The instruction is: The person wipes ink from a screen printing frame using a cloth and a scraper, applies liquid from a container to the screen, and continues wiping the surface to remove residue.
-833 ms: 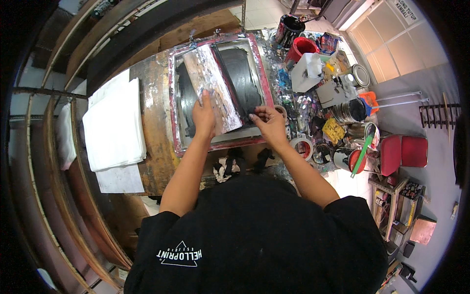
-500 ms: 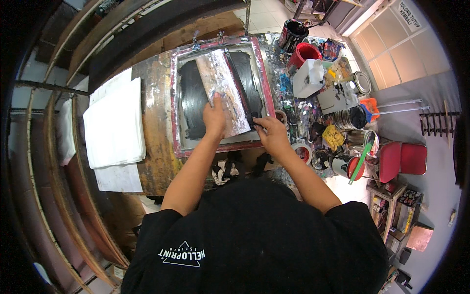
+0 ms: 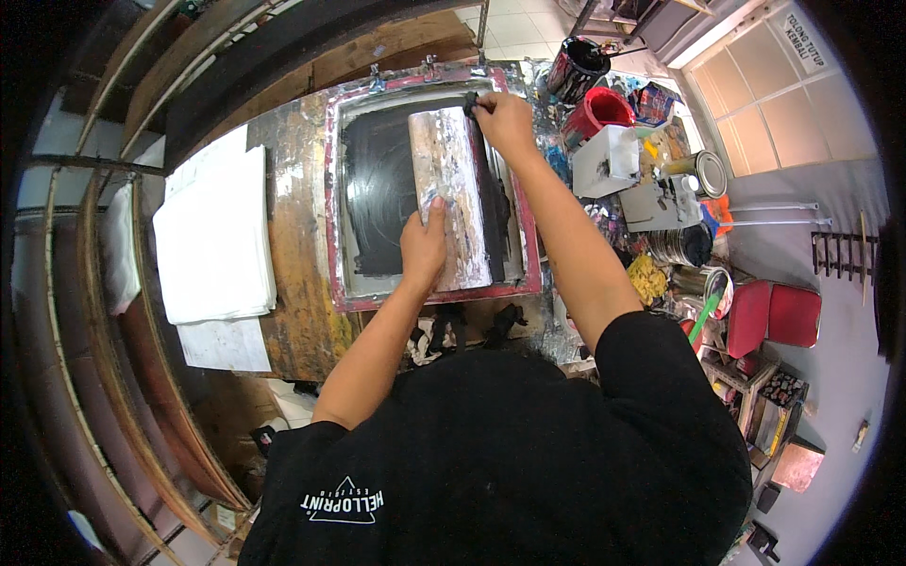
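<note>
A wide wooden squeegee, its handle smeared with paint, stands over a screen-printing frame with red edges. Black ink covers much of the mesh to the squeegee's left. My left hand is closed on the handle near its lower half, thumb pointing up along it. At the far end, my right hand pinches a small black wad, perhaps an inky rag, against the squeegee's top corner. A dark strip runs along the squeegee's right side.
Stacked white paper lies on the table's left. Hinge clamps sit at the frame's far edge. To the right crowd a red bucket, a white container, tins and a yellow cloth. Dark rags lie below the frame.
My right hand has moved from the squeegee's near end up to its far end. The squeegee has straightened and shifted right, with my left hand still on it.
</note>
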The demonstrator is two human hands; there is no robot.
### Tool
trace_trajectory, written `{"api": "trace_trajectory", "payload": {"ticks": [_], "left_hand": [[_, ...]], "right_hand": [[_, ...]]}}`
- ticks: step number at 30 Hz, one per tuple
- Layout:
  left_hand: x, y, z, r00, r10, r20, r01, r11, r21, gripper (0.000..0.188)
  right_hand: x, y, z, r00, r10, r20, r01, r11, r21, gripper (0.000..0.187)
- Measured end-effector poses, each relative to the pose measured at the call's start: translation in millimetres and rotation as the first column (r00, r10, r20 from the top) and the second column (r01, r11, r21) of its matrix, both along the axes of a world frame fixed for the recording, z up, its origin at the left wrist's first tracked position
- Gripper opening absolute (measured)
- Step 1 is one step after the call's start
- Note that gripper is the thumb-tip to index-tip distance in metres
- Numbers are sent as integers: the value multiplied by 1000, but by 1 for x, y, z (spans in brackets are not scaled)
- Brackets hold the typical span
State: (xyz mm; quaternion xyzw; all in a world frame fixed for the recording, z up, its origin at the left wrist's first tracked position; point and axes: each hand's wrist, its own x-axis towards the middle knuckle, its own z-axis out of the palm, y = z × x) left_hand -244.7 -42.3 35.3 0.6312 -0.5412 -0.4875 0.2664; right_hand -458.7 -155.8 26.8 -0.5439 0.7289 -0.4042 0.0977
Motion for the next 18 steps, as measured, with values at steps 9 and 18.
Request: {"api": "trace_trajectory", "payload": {"ticks": [9,18], "left_hand": [[7,-16,-19,998,55,-33,-54,998,25,66],[-4,-24,-23,994,44,-99,-37,997,73,67]], "right_hand": [[44,117,-2,989,141,43,-143,989,48,15],[54,188,0,991,94,96,-99,994,51,15]]}}
